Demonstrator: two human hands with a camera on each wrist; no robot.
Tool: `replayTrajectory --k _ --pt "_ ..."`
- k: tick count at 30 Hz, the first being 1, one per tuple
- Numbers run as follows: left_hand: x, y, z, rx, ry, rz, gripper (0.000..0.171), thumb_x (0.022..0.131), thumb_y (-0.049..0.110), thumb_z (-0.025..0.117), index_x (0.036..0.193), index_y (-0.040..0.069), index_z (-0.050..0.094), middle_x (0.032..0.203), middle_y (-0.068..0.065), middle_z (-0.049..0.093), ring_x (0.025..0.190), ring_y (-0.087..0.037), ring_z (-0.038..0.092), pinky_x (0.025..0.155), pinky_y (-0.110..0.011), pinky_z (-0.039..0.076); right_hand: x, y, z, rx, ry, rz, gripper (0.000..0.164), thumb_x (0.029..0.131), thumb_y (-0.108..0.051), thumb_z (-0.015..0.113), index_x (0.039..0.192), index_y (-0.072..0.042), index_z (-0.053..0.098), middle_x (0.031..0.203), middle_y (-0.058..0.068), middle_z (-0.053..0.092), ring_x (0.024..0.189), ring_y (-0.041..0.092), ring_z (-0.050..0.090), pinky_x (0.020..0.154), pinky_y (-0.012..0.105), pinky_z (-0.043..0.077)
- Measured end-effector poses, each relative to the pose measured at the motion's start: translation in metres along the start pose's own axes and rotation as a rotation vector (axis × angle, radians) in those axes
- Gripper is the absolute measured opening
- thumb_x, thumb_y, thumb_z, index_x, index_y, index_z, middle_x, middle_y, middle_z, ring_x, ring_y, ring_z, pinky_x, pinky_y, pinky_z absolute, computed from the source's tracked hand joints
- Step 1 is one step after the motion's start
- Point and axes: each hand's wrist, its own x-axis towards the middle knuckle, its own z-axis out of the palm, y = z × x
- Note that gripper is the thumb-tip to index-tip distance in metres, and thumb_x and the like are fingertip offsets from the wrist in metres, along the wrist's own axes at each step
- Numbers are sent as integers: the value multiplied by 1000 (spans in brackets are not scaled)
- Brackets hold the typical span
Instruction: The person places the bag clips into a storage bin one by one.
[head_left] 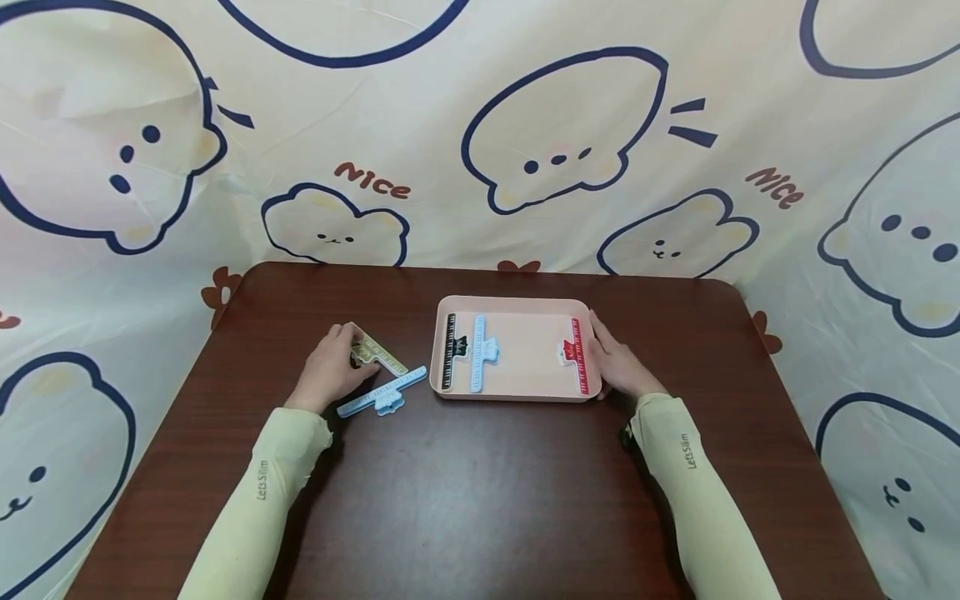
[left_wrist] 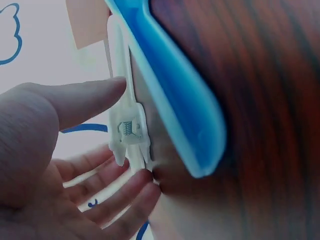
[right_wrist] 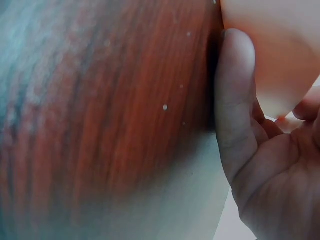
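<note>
My left hand (head_left: 328,370) is at a pale yellow ruler-shaped clip (head_left: 381,352) on the table, thumb on one side and fingers spread at the other. In the left wrist view, this clip (left_wrist: 120,85) shows its metal spring. A blue ruler-shaped clip (head_left: 382,393) lies beside it, close to the thumb. My right hand (head_left: 624,367) rests against the right side of a pink tray (head_left: 517,397), fingers extended along its outer wall. Inside lie a black clip (head_left: 449,350) and a light blue clip (head_left: 477,353) at the left, and a red clip (head_left: 579,357) at the right.
The dark brown wooden table (head_left: 480,492) has rounded far corners. A cream cloth (head_left: 427,125) printed with cartoon animals hangs behind it and along both sides. The tray stands toward the far half of the table, just right of the blue clip.
</note>
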Motion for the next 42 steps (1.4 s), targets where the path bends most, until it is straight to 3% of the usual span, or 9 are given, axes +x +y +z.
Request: replayTrajectory --k 3,9,14,21,30,35,42 --pt "1 -1 0 19 -7 -47 57 91 29 77 129 -6 52 114 -23 54 97 -35 52 81 -50 46 0 0 0 3 3 -8 64 113 -44 28 164 -41 -9 134 31 53 55 26 63 58 39 58" --pt "4 2 2 39 -3 -86 54 94 30 75 127 -8 56 112 -26 61 97 -36 55 84 -52 48 1 0 0 8 -4 -9 64 113 -46 28 164 -41 -10 145 31 46 56 26 63 58 39 57" --pt "7 7 0 49 -16 -74 53 96 26 72 131 -11 55 117 -29 61 100 -38 56 87 -54 48 0 0 1 10 3 11 64 112 -48 29 163 -43 -10 152 28 41 57 26 63 59 38 57" --pt "8 8 0 78 -16 -61 56 97 24 70 136 -13 55 126 -33 58 115 -45 55 100 -60 47 -1 -2 3 31 10 31 64 112 -47 29 163 -45 -9 146 27 47 57 27 63 59 38 58" --pt "8 7 1 69 -19 -47 50 98 17 71 135 -13 56 123 -31 58 108 -42 56 90 -57 48 2 3 1 28 13 -12 61 114 -43 26 164 -42 -7 144 32 50 53 27 65 56 42 58" --pt "8 6 2 50 -28 -42 51 98 17 69 137 -12 54 126 -31 57 112 -43 56 94 -59 48 2 4 -1 20 11 -21 62 113 -45 26 165 -40 -7 121 33 60 52 26 64 56 41 58" --pt "9 6 -1 5 -13 -32 51 99 19 69 138 -11 54 122 -27 57 102 -37 55 87 -55 48 2 3 0 35 10 -8 62 113 -44 28 165 -42 -6 138 32 53 53 26 65 57 42 58"
